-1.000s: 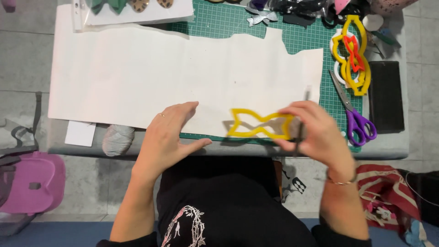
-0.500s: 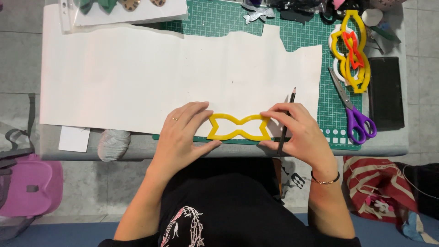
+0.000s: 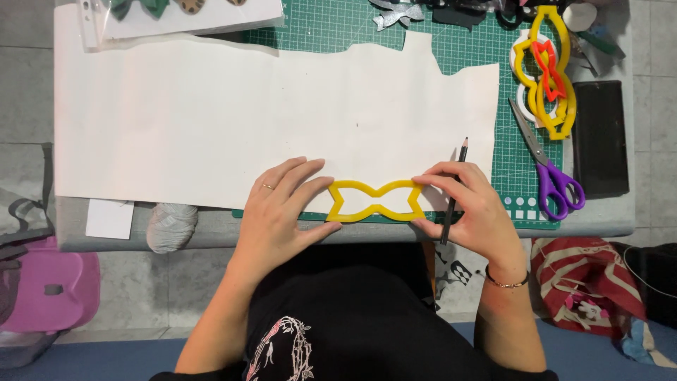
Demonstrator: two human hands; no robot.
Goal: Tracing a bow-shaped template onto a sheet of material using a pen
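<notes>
While the left hand (image 3: 282, 208) presses the yellow bow template (image 3: 376, 200) flat on the white sheet (image 3: 211, 120), the right hand (image 3: 474, 208), gripping a pencil (image 3: 454, 190), should probably keep it from slipping.

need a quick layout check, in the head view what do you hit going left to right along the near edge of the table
white card → grey yarn ball → left hand → yellow bow template → right hand holding a pencil → purple-handled scissors → black case

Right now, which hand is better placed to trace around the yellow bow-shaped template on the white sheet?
Right hand: it already holds the black pencil beside the yellow bow-shaped template. Left hand lies flat, pinning the template's other end.
</notes>
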